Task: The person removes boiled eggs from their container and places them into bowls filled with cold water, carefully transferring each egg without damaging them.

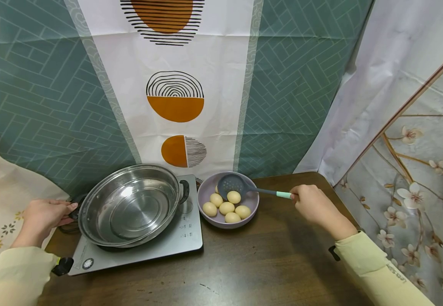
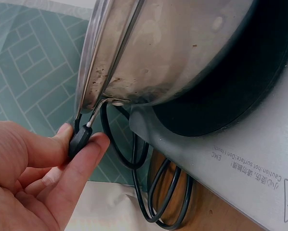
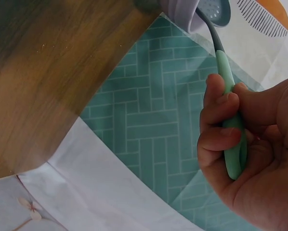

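Observation:
A wide steel pan (image 1: 137, 208) with two black side handles stands on the induction cooktop (image 1: 167, 250). Its left handle (image 2: 80, 139) is pinched between the thumb and fingers of my left hand (image 1: 47, 216). My right hand (image 1: 314, 206) grips the mint green end of a grey slotted spoon (image 1: 232, 183), fingers wrapped round it in the right wrist view. The spoon's head lies over the back of a mauve bowl (image 1: 253, 204), beside several pale yellow, egg-shaped pieces (image 1: 227, 208). One piece at the back is partly hidden by the spoon. The pan's inside holds nothing visible.
A black cord (image 2: 175, 192) loops beside the cooktop near the pan's left handle. The brown wooden table (image 1: 252, 263) extends in front and to the right of the bowl. Patterned cloth (image 1: 294, 93) hangs right behind the table.

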Motion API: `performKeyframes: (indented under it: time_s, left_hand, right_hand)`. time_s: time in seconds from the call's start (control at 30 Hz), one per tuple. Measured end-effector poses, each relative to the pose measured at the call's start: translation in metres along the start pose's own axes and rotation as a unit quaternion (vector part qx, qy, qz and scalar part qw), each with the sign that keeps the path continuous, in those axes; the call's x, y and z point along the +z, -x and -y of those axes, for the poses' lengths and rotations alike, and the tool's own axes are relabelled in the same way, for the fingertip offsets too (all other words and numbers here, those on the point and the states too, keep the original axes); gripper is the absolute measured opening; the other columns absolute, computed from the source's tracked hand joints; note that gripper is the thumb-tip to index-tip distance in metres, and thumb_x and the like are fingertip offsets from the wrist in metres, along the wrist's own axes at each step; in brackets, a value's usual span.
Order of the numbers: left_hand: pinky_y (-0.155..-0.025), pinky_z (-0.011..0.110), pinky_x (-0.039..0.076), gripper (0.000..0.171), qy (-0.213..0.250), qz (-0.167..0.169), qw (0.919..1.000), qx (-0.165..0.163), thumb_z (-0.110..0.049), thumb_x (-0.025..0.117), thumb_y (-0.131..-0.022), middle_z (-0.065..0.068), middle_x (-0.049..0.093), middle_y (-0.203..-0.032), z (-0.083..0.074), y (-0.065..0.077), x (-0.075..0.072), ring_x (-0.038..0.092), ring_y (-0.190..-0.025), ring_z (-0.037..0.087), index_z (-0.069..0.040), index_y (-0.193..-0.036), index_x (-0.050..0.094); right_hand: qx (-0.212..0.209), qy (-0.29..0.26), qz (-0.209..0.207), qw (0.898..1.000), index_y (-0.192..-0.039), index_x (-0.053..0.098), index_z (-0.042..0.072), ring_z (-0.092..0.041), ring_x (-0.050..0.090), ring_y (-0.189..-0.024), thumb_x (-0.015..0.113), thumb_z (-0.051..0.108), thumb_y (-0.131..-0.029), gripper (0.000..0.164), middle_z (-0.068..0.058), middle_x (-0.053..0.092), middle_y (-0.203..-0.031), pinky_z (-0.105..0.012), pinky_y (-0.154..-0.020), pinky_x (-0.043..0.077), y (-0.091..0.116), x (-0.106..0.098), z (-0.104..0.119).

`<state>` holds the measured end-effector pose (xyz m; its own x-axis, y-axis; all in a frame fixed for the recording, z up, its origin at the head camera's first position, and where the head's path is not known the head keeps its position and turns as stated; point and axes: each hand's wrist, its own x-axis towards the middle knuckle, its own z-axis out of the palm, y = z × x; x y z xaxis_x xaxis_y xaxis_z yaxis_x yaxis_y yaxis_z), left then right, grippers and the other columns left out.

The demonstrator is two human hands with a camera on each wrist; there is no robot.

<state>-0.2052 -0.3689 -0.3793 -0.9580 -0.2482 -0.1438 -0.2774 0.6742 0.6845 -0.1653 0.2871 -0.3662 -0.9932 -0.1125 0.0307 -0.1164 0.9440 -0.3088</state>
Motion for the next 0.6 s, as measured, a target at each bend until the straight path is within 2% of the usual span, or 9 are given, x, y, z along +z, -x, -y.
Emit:
performKeyframes:
  time_s: [0.4, 0.6]
  left_hand:
    - [-0.057, 0.028, 0.059, 0.058, -0.008, -0.001, 1.0, 0.001, -0.031, 0.064, -0.088, 0.038, 0.054, -0.117, -0.0001, -0.0003, -0.0003, 0.066, -0.059, 0.007, 0.017, -0.119, 0.054]
    - [-0.056, 0.027, 0.058, 0.058, -0.011, -0.001, 0.9999, 0.0, -0.032, 0.064, -0.088, 0.036, 0.057, -0.114, -0.0011, -0.0001, -0.0001, 0.066, -0.059, 0.007, 0.017, -0.118, 0.055]
  right_hand:
    - [-0.038, 0.046, -0.056, 0.997, -0.069, 0.06, 0.014, -0.015, 0.042, -0.056, 0.057, 0.004, -0.085, 0.019, 0.003, 0.047, -0.059, -0.028, -0.051, 0.035, 0.0032, -0.0013, 0.0022]
    - [-0.059, 0.062, -0.092, 0.992, -0.071, 0.06, 0.013, -0.015, 0.043, -0.058, 0.057, 0.005, -0.086, 0.017, 0.003, 0.049, -0.061, -0.03, -0.051, 0.037, 0.0028, -0.0006, 0.0016]
